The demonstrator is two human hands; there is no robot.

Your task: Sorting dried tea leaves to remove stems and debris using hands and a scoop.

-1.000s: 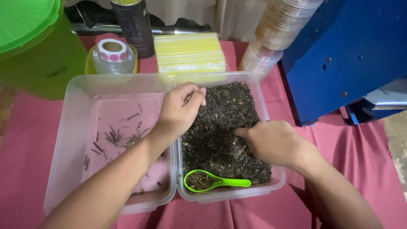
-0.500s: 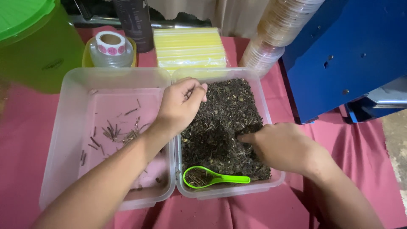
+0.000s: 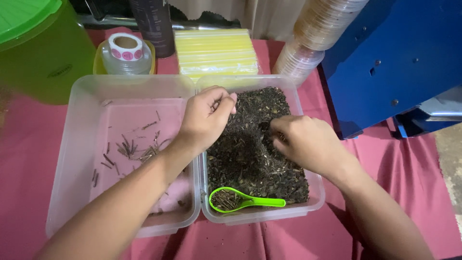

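Two clear plastic tubs stand side by side on a red cloth. The left tub holds several thin brown twigs. The right tub is filled with a dark dried leaf mix. My left hand hovers over the wall between the tubs with its fingers curled shut against the thumb; what it holds, if anything, is hidden. My right hand rests on the mix, fingertips pinched down into it. A green plastic scoop with twigs in its bowl lies at the near end of the right tub.
Behind the tubs are a green lidded bin, a roll of round stickers on a yellow-lidded jar, a dark bottle, a stack of yellow sheets and stacked clear cups. A blue metal machine stands at the right.
My right hand has moved from the near right part of the mix toward the middle of the tub. My left hand has stayed curled in about the same place.
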